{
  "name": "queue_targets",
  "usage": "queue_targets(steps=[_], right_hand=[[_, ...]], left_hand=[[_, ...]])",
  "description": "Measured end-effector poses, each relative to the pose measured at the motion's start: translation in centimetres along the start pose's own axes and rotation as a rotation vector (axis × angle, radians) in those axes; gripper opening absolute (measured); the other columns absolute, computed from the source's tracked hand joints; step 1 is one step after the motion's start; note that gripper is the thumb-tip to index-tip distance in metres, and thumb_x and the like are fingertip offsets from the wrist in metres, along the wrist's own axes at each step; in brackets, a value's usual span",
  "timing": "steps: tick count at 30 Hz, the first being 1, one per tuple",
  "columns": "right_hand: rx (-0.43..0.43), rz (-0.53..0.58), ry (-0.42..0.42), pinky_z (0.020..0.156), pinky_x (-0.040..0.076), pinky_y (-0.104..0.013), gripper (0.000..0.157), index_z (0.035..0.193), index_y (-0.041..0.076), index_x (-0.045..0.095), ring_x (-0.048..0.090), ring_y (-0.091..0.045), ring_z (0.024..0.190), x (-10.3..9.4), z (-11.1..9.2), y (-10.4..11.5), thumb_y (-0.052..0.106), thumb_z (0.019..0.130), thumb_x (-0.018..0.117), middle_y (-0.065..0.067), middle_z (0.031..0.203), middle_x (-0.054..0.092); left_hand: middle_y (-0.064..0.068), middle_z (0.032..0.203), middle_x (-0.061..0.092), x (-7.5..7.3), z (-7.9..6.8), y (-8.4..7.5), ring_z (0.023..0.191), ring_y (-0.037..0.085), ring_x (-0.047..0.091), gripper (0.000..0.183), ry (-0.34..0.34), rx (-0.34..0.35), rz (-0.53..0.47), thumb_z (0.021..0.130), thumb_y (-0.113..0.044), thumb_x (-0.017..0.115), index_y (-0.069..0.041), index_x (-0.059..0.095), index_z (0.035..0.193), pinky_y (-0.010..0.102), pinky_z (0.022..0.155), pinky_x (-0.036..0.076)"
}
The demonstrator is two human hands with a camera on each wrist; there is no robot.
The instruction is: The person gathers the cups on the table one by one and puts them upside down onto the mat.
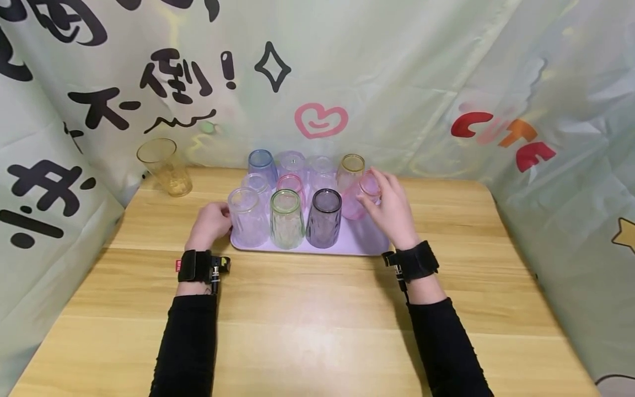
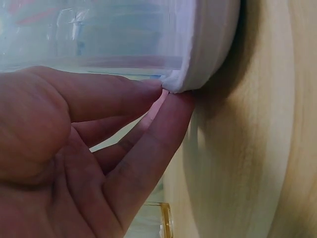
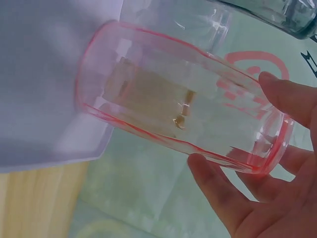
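Note:
My left hand (image 1: 209,223) pinches the left edge of a pale purple tray (image 1: 364,241), thumb on its rim (image 2: 210,44) and fingers underneath in the left wrist view. A clear glass (image 1: 247,223) stands upside down close beside that thumb. At the tray's right side my right hand (image 1: 395,208) grips a pink glass (image 3: 163,91) near its base. This glass is mouth down and leans, its wide rim low over the tray. Left of it stand an upturned dark grey glass (image 1: 324,223) and a green glass (image 1: 286,225).
Behind them on the tray stand more upturned glasses, including a blue glass (image 1: 262,165) and a yellow-rimmed glass (image 1: 351,168). An amber glass (image 1: 173,173) sits mouth up at the wooden table's (image 1: 317,320) back left. A printed cloth (image 1: 387,71) hangs behind.

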State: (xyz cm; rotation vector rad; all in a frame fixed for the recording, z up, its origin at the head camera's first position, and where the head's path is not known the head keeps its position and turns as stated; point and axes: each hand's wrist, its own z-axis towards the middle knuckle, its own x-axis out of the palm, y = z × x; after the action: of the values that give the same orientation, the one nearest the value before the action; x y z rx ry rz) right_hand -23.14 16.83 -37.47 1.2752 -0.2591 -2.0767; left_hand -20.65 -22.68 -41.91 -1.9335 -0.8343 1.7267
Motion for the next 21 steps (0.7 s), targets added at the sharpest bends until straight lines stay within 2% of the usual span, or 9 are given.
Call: queue_targets(steps=[5, 10, 15, 21], right_hand=[[0.028, -0.061, 0.082, 0.099, 0.038, -0.051, 0.072, 0.143, 0.01, 0.042, 0.045, -0.037, 0.12, 0.2, 1.2, 0.3, 0.029, 0.081, 0.075, -0.019, 0.136, 0.047], [0.035, -0.102, 0.136, 0.097, 0.04, -0.053, 0.071, 0.143, 0.009, 0.041, 0.045, -0.039, 0.12, 0.2, 2.0, 0.1, 0.031, 0.084, 0.072, -0.021, 0.137, 0.045], [0.037, -0.124, 0.158, 0.099, 0.039, -0.052, 0.069, 0.142, 0.007, 0.043, 0.044, -0.04, 0.122, 0.3, 2.5, -0.3, 0.033, 0.084, 0.071, -0.021, 0.138, 0.045], [0.018, -0.12, 0.156, 0.102, 0.036, -0.053, 0.073, 0.145, 0.01, 0.037, 0.041, -0.038, 0.127, 0.7, 2.5, -0.7, 0.038, 0.086, 0.069, -0.019, 0.141, 0.042]], left_hand=[[0.014, 0.09, 0.065, -0.1, 0.0, -0.1, 0.081, 0.027, 0.058, 0.021, -0.006, 0.001, 0.011, 0.087, -0.011, 0.053, -0.001, 0.065, 0.101, 0.035, 0.072, 0.047], [0.015, 0.092, 0.065, 0.0, 0.1, -0.4, 0.081, 0.026, 0.059, 0.021, 0.006, -0.012, -0.012, 0.088, -0.012, 0.054, -0.002, 0.065, 0.102, 0.035, 0.072, 0.048], [0.015, 0.093, 0.065, 0.0, 0.2, -0.4, 0.082, 0.027, 0.059, 0.023, 0.015, 0.003, -0.02, 0.087, -0.012, 0.054, -0.001, 0.065, 0.105, 0.036, 0.073, 0.049], [0.013, 0.091, 0.063, 0.0, 0.3, 0.2, 0.084, 0.027, 0.055, 0.019, -0.023, 0.03, 0.014, 0.084, -0.011, 0.054, -0.003, 0.065, 0.098, 0.038, 0.075, 0.046]])
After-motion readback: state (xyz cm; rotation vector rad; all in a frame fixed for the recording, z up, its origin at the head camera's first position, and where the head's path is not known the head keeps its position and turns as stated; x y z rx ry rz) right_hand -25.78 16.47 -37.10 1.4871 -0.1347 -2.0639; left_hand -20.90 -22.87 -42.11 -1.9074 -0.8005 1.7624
